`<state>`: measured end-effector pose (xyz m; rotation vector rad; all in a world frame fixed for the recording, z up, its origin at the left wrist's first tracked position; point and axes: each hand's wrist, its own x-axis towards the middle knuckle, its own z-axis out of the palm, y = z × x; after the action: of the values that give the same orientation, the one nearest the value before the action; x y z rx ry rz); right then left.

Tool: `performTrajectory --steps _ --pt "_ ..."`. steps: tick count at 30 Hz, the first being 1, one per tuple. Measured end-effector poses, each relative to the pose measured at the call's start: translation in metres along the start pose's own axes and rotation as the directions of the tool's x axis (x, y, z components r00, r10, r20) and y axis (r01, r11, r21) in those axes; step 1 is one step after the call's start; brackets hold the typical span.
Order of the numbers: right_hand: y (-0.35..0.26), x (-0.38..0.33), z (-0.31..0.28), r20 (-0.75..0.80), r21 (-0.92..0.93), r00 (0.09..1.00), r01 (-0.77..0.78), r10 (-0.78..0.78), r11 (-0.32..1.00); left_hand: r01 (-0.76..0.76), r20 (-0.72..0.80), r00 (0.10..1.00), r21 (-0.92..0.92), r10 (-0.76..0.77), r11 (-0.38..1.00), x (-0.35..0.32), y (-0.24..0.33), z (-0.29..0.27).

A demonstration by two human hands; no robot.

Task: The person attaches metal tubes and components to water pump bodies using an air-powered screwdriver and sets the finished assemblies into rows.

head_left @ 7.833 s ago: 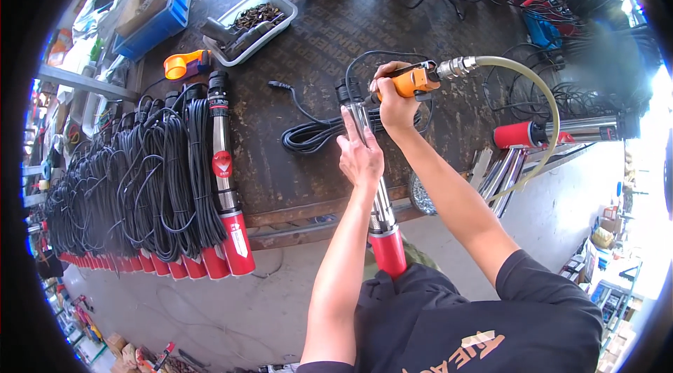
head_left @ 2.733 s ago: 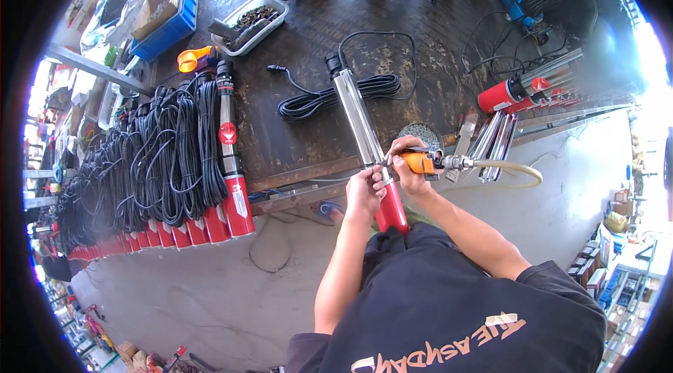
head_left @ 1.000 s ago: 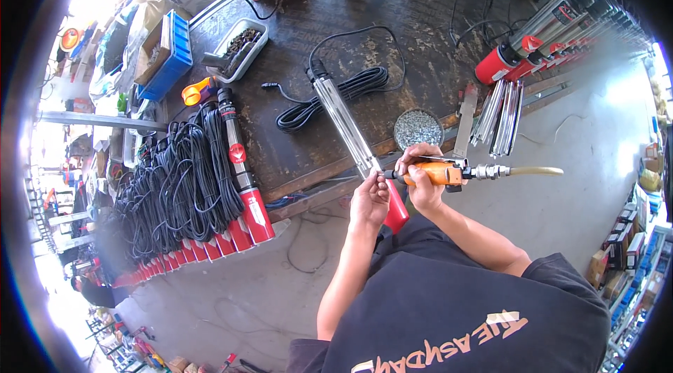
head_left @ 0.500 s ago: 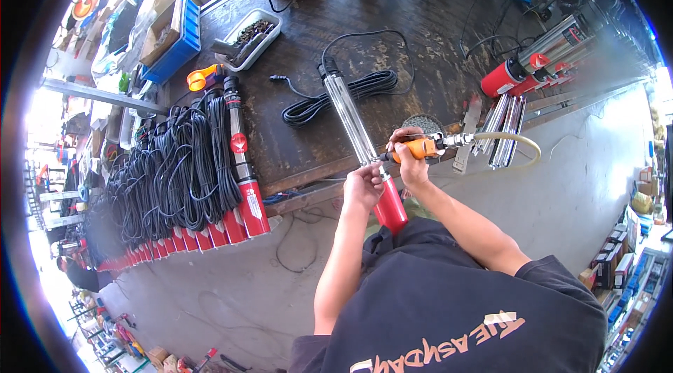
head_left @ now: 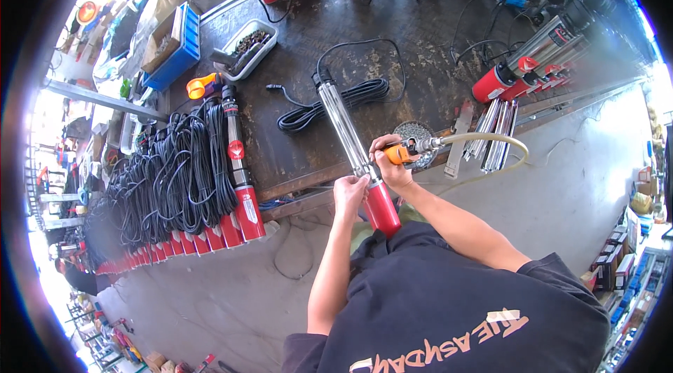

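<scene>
A submersible pump (head_left: 341,118), with a shiny ribbed steel body and a red lower end, lies slanted over the table edge toward my torso. Its black cable (head_left: 328,108) is coiled beside it on the table. My left hand (head_left: 349,194) is closed in a pinch at the collar above the red part; whatever sits between the fingertips is too small to make out. My right hand (head_left: 392,168) grips an orange air screwdriver (head_left: 401,155), its nose pointing at that collar. A pale air hose (head_left: 494,136) runs from the tool's back end to the right.
Finished-looking pumps with bundled black cables (head_left: 189,163) line the left side. A white tray (head_left: 270,45) of small parts and a blue bin (head_left: 184,50) stand behind. A bowl of small metal pieces (head_left: 420,131), steel strips (head_left: 491,134) and more red-ended pumps (head_left: 494,83) are at the right.
Both hands have shifted slightly left, with the whole view drifting a little too. The screwdriver has turned and drawn nearer the collar, uncovering more of the bowl.
</scene>
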<state>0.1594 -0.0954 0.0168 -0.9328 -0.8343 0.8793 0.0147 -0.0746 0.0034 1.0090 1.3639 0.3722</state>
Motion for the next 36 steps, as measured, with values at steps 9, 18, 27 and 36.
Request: performTrajectory --steps 9,18,27,36 --pt "-0.077 -0.009 0.0 -0.205 -0.185 0.948 0.208 -0.245 0.961 -0.135 -0.261 0.925 0.455 0.276 0.88 0.005 -0.005 0.009" --pt "-0.053 -0.026 -0.041 -0.415 0.836 0.405 -0.183 0.815 0.517 -0.058 -0.603 0.66 0.554 0.448 0.831 -0.01 -0.017 0.039" --pt "0.034 0.034 -0.096 -0.144 0.958 0.36 -0.183 0.922 0.221 0.123 -0.499 0.849 0.503 0.171 0.856 0.001 0.014 0.011" --pt "0.016 0.106 0.001 -0.179 -0.376 0.868 -0.496 0.464 0.782 -0.009 -0.446 0.875 0.373 0.188 0.928 0.004 0.09 -0.079"
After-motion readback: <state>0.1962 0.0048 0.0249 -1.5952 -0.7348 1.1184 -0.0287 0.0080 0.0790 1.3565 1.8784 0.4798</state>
